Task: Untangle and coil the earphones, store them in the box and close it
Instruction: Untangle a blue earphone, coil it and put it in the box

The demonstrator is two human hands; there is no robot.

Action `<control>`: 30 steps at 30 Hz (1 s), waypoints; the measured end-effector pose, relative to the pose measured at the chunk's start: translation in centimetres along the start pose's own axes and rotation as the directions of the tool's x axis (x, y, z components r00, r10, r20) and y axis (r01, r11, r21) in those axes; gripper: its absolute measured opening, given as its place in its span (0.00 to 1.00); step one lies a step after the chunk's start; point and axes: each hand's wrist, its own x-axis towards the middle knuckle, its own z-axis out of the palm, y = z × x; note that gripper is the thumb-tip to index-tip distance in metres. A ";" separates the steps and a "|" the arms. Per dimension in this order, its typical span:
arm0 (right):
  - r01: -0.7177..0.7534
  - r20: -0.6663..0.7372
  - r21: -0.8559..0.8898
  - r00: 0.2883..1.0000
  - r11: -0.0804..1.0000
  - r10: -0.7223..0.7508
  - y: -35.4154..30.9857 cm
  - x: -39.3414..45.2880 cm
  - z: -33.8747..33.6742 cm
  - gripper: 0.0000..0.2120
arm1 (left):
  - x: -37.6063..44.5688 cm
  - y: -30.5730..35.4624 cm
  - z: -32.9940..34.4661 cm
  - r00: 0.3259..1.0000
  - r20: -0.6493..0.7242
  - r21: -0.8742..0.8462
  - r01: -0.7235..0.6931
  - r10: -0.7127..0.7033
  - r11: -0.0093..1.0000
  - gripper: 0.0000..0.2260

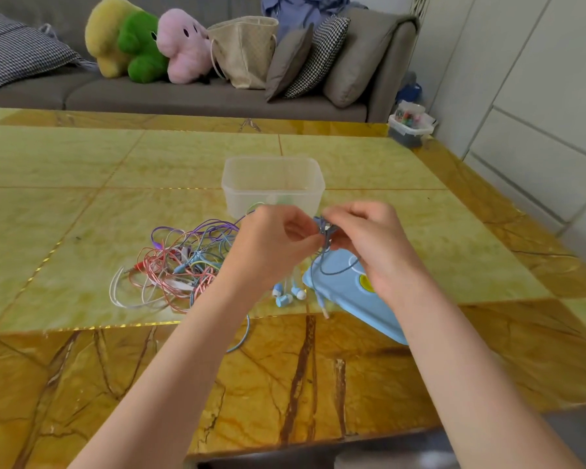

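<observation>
While the yellow-green marble table (82, 170) carries everything, the clear plastic box (273, 184) stands open in its middle, and the light blue flat lid (349, 299) lies nearer, partly under the right hand (376, 245). Left of the lid lies a tangled heap of pink, purple, white and blue earphone cables (180, 269). The left hand (271, 245) and the right hand are close together, both pinching a small blue cable bundle (323, 231) above the lid. Blue earbuds (286, 296) hang below.

Bright, even daylight; soft shadows, slight blur, wide-angle bending at edges.
</observation>
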 end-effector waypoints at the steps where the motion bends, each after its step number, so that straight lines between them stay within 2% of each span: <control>1: 0.016 -0.026 -0.046 1.000 0.999 -0.017 0.0 0.0 0.0 0.07 | -0.1 0.1 -0.1 1.000 0.006 0.035 -0.006 0.006 0.999 0.03; 4: 0.052 -0.065 -0.054 0.996 0.997 -0.056 -0.2 -0.2 0.2 0.06 | -0.2 0.4 -0.3 1.000 -0.018 0.122 -0.020 0.023 0.992 0.09; 7: 0.032 0.028 0.028 0.999 0.999 -0.032 -0.4 -0.5 0.3 0.06 | -0.1 0.4 -0.2 0.994 -0.070 0.200 -0.068 0.084 0.978 0.08; 11: -0.123 0.033 0.185 0.992 0.975 0.119 -0.5 0.0 -0.2 0.06 | -0.1 0.5 -0.3 0.987 -0.089 0.098 -0.124 0.133 0.987 0.07; 14: -0.268 0.080 0.398 0.963 0.877 0.258 -0.6 0.4 -0.2 0.09 | -0.1 0.9 -0.2 0.972 -0.142 0.035 -0.182 0.185 0.983 0.06; 16: -0.325 0.109 0.510 0.943 0.797 0.314 -0.6 0.6 -0.2 0.09 | -0.1 1.4 -0.2 0.962 -0.200 -0.080 -0.207 0.188 0.975 0.07; 18: -0.332 0.117 0.629 0.934 0.703 0.337 -0.4 0.9 -0.4 0.08 | 0.1 1.6 -0.8 0.961 -0.261 -0.357 -0.185 0.093 0.915 0.09; 20: -0.300 0.108 0.704 0.941 0.643 0.320 -0.2 1.1 -0.9 0.08 | 0.2 1.5 -1.7 0.982 -0.176 -0.688 -0.077 -0.063 0.722 0.09; 21: -0.283 0.114 0.714 0.949 0.641 0.292 -0.2 1.1 -1.1 0.09 | 0.1 1.4 -2.1 0.989 -0.095 -0.777 -0.002 -0.114 0.630 0.09; 22: -0.270 0.120 0.712 0.956 0.648 0.266 -0.2 1.1 -1.2 0.10 | 0.1 1.2 -2.3 0.987 -0.037 -0.794 0.065 -0.155 0.604 0.09; 23: -0.257 0.116 0.706 0.961 0.660 0.250 -0.2 1.1 -1.4 0.10 | 0.1 0.9 -2.4 0.982 -0.011 -0.772 0.113 -0.191 0.626 0.09; 25: -0.204 0.044 0.651 0.972 0.731 0.233 -0.3 1.1 -1.6 0.09 | 0.2 0.7 -2.5 0.973 -0.026 -0.652 0.158 -0.229 0.742 0.09; 26: -0.145 -0.039 0.569 0.978 0.810 0.203 -0.3 1.1 -1.7 0.08 | 0.2 0.7 -2.6 0.973 -0.028 -0.558 0.174 -0.228 0.812 0.09; 28: 0.008 -0.213 0.241 0.976 0.970 0.045 -0.2 1.3 -2.0 0.08 | -0.1 1.0 -2.7 0.978 0.039 -0.310 0.207 -0.205 0.928 0.07; 30: 0.144 -0.206 -0.008 0.968 0.990 -0.142 -0.3 1.0 -1.9 0.09 | -0.5 1.0 -2.5 0.976 0.112 -0.128 0.199 -0.185 0.972 0.08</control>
